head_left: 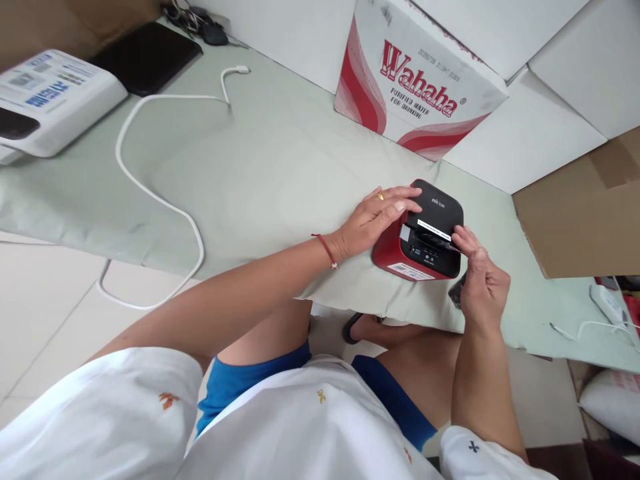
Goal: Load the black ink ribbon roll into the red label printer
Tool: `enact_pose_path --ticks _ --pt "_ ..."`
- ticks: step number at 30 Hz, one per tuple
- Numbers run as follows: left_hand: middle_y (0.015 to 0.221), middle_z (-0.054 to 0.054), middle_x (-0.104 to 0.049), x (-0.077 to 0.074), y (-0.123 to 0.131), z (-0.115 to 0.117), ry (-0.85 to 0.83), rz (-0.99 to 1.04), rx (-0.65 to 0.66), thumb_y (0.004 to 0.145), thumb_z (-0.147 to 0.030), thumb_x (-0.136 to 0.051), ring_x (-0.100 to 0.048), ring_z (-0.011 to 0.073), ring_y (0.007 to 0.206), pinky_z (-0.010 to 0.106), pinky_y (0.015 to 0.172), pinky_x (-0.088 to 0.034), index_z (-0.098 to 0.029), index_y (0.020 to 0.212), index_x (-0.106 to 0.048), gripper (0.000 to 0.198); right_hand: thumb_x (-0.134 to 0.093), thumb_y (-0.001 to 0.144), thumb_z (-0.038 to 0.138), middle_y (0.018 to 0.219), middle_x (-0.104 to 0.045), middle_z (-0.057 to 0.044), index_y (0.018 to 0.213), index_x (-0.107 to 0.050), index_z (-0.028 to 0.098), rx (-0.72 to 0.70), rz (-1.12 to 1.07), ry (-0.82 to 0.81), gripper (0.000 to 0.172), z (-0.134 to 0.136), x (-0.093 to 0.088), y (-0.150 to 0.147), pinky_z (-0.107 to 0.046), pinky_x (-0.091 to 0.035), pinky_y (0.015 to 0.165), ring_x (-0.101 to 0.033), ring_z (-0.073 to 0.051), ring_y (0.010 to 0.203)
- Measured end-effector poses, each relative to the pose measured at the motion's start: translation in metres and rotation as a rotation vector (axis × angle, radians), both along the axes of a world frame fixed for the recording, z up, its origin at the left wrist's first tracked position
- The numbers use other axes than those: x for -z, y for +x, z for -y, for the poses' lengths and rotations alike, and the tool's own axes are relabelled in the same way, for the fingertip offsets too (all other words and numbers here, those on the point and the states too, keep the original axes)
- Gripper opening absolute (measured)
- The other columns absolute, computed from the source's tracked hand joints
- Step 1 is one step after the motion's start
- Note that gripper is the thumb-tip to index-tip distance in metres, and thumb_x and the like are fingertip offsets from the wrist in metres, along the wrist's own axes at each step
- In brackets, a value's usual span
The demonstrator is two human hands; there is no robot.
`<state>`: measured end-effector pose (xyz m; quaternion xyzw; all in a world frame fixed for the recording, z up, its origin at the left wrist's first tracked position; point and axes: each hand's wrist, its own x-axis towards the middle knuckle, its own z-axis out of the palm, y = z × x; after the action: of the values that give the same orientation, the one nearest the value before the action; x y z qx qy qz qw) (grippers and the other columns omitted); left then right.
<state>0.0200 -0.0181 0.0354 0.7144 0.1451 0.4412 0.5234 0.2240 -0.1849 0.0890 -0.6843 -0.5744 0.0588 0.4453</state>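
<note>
1. The red and black device sits on the pale green cloth near the table edge in front of me, just short of the Wahaha carton
2. My left hand lies flat and loosely spread, its fingertips resting on the left edge of the black lid without gripping anything
3. My right hand is drawn in narrow at the right end of the dark slot under the lid; I cannot tell whether finger and thumb pinch its edge or only touch it
4. I judge the body to be hard, stiff plastic, compact and of modest weight, so it should neither sag nor dent under my palms
5. The red sides look smooth and a little glossy, likely slippery to dry fingers, so a broad hold low on two opposite sides seems surest
6. The lid looks like the delicate part: I would press or lift it gently by its edges, and not carry the whole thing by it
7. The white strip along the lid and the white label low on the front look thin, so I would keep my nails off both
</note>
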Motion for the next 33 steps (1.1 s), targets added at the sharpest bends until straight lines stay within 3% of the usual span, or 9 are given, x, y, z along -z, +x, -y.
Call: enact_pose_path --ticks 5,10,14,20,24,28,33 --pt "0.152 0.008 -0.074 0.005 0.005 -0.001 0.077 0.019 -0.066 0.112 -0.068 -0.035 -0.059 0.0294 0.153 0.056 0.139 -0.028 -0.028 0.116 -0.08 0.061 -0.055 0.115 0.043 0.139 -0.082 -0.006 0.125 -0.086 0.028 -0.047 -0.045 0.076 0.036 -0.004 0.009 0.008 -0.058 -0.043 0.135 -0.067 -0.026 0.149" --pt "0.159 0.012 -0.067 0.012 0.005 -0.01 0.116 0.042 0.037 0.103 -0.064 -0.062 -0.055 0.0326 0.155 0.059 0.135 -0.037 -0.029 0.121 -0.076 0.042 -0.06 0.113 0.043 0.136 -0.083 -0.005 0.123 -0.087 0.028 -0.019 -0.026 0.07 0.032 -0.005 0.008 0.006 -0.058 -0.046 0.134 -0.07 -0.027 0.145" --pt "0.174 0.009 -0.051 0.015 0.0 -0.017 0.052 0.029 0.149 0.098 -0.056 -0.072 -0.041 0.034 0.167 0.059 0.142 -0.027 -0.031 0.133 -0.072 0.042 -0.058 0.114 0.042 0.133 -0.084 -0.006 0.123 -0.086 0.027 0.031 0.047 0.108 0.033 -0.003 0.004 -0.012 -0.058 -0.05 0.13 -0.073 -0.027 0.141" --pt "0.189 0.007 -0.023 0.022 0.006 -0.018 -0.209 0.051 0.152 0.085 -0.049 -0.084 -0.009 0.0366 0.18 0.058 0.147 -0.007 -0.034 0.17 -0.037 0.099 -0.064 0.108 0.023 0.14 -0.081 -0.006 0.134 -0.08 0.029 -0.135 0.334 0.132 0.03 0.015 0.009 -0.043 -0.06 -0.044 0.133 -0.072 -0.027 0.142" --pt "0.193 0.001 -0.01 0.023 0.012 -0.014 -0.286 0.104 0.221 0.084 -0.044 -0.082 0.003 0.0349 0.181 0.058 0.147 -0.001 -0.037 0.174 -0.026 0.106 -0.066 0.104 0.013 0.143 -0.08 -0.007 0.145 -0.074 0.031 -0.156 0.446 0.149 0.045 0.03 0.015 -0.043 -0.057 -0.049 0.13 -0.073 -0.026 0.141" --pt "0.193 0.0 -0.006 0.02 0.01 -0.01 -0.338 0.101 0.265 0.086 -0.045 -0.081 0.007 0.0345 0.181 0.058 0.148 -0.002 -0.038 0.176 -0.021 0.108 -0.068 0.102 0.009 0.143 -0.08 -0.009 0.147 -0.072 0.029 -0.188 0.49 0.138 0.05 0.033 0.012 -0.039 -0.056 -0.052 0.127 -0.074 -0.027 0.14" --pt "0.193 0.002 -0.009 0.015 0.007 -0.009 -0.286 0.067 0.253 0.088 -0.043 -0.08 0.003 0.0344 0.181 0.056 0.148 -0.004 -0.035 0.175 -0.023 0.105 -0.07 0.099 0.007 0.128 -0.085 -0.008 0.131 -0.078 0.027 -0.238 0.501 0.153 0.038 0.022 -0.006 -0.035 -0.048 -0.063 0.109 -0.08 -0.025 0.122"
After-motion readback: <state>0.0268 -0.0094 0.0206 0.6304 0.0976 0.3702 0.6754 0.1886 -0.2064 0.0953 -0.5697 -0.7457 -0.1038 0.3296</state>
